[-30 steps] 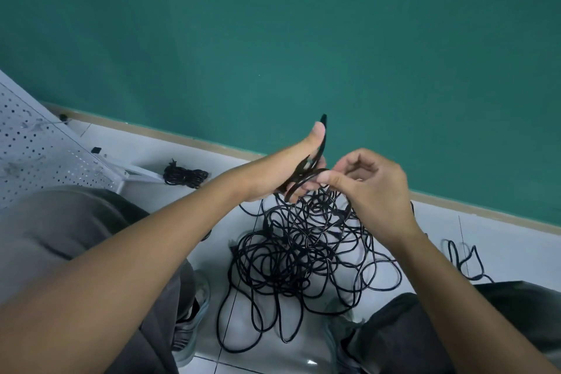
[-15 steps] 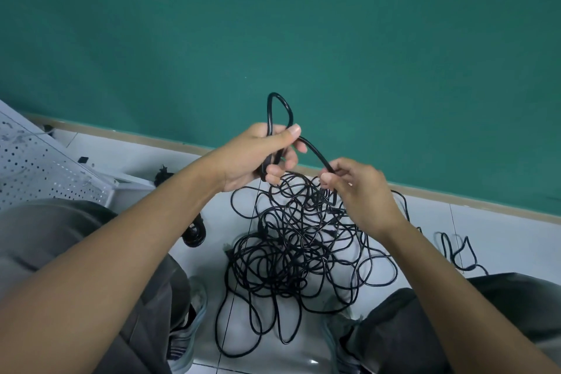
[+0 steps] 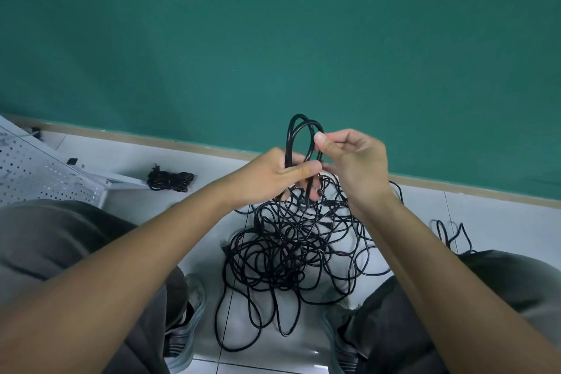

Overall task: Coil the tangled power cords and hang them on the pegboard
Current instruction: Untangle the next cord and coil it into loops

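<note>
**A second loop joins the coil as the cord pile waits on the floor**

A person crouched over white floor tiles (image 3: 501,222) builds a coil from a thin black rubber power cord (image 3: 303,130), held up in front of a teal wall (image 3: 273,39). Half a second earlier a single loop stood above the left hand (image 3: 273,176); now two loops stand there side by side, and the right hand (image 3: 355,161) has risen from the pile to meet them. The left hand's fingers are curled round the base of the loops, thumb pressed across the strands. The right hand pinches the outer loop near its top between thumb and forefinger, its other fingers loosely curled.

The change suggests the coiling of this cord has only begun: below the hands, the black tangled heap of cords (image 3: 288,252) lies on the floor between the person's shoes, and strands run from it up into the left hand. One small bundled black cord (image 3: 170,181) lies near the foot of the white perforated metal pegboard (image 3: 36,173) at far left; nothing can be seen hanging on the board.

No brand, label or legible writing is visible on the cords, the pegboard or the wall.
</note>
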A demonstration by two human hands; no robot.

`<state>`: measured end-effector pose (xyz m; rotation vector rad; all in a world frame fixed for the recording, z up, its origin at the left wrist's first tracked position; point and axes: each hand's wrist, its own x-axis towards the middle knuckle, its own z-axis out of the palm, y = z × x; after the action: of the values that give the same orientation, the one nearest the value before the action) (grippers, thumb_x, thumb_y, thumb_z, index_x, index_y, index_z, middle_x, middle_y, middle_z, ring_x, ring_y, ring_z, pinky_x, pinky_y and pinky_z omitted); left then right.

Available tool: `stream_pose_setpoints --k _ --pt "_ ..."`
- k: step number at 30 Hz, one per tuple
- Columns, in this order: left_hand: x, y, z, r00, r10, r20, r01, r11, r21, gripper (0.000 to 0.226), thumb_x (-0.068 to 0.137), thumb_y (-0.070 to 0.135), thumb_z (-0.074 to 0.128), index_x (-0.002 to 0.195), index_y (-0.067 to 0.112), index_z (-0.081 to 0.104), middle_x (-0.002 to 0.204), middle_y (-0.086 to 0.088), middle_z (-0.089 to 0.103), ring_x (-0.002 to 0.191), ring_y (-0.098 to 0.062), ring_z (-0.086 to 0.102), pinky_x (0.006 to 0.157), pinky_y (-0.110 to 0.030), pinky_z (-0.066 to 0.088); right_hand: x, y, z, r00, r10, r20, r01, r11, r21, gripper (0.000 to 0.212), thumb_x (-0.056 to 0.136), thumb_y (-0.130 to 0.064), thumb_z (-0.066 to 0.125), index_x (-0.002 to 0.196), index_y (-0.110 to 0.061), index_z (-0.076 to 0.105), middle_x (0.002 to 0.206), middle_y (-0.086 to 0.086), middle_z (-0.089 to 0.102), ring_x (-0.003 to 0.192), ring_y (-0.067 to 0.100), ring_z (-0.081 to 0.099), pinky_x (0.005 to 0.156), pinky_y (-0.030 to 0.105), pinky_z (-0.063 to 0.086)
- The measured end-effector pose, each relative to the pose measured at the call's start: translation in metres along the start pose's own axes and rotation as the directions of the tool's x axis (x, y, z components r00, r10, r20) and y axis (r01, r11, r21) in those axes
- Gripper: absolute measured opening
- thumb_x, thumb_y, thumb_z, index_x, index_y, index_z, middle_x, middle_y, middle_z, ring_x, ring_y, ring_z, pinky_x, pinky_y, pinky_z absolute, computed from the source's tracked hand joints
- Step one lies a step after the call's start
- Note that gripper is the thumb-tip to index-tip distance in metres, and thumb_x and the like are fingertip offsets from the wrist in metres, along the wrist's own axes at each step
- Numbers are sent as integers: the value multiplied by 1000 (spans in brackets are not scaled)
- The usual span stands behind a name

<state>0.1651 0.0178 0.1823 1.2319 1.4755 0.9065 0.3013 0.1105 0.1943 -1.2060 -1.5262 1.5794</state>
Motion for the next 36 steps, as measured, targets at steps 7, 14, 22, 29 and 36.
stream_pose_setpoints --k 7,14,22,29,36 --pt "2 4 10 995 -52 -84 10 899 -437 44 95 53 48 64 23 57 57 5 46 65 -22 66 85 -35 55 -3 3 2 989 -40 141 36 999 25 32 104 -33 58 96 -8 76 96 18 77 96 33 74 97 49 57" --pt "7 11 -19 888 -298 -350 -74 659 -749 45 95 60 54 76 23 39 60 7 28 48 -9 30 48 -20 36 -32 28 19 832 225 507 -42 937 -348 88 89 -86 15 123 -26 70 116 -15 74 118 0 63 113 35 39" --pt "14 -11 -35 750 -329 -574 -32 849 -528 49 102 51 57 72 21 31 51 7 36 43 -13 36 46 -25 38 -38 26 16 750 177 637 184 869 -459 30 96 -11 68 123 -23 71 91 -8 70 86 22 68 96 39 55" --pt "11 -20 -27 864 -169 -474 121 984 -130 60 104 46 55 58 10 46 47 -5 49 44 -15 53 51 -24 43 -25 6 -6 902 -70 426 248 891 -380 21 96 -4 66 100 -22 76 84 -4 75 71 10 70 70 14 51" --pt "1 -4 -9 986 -92 -136 73 988 -139 63 91 66 34 68 8 44 55 -7 43 46 -16 43 49 -24 41 -10 3 -10 955 -74 288 172 928 -329 19 88 -16 80 89 -13 62 88 7 70 64 18 73 47 9 36"
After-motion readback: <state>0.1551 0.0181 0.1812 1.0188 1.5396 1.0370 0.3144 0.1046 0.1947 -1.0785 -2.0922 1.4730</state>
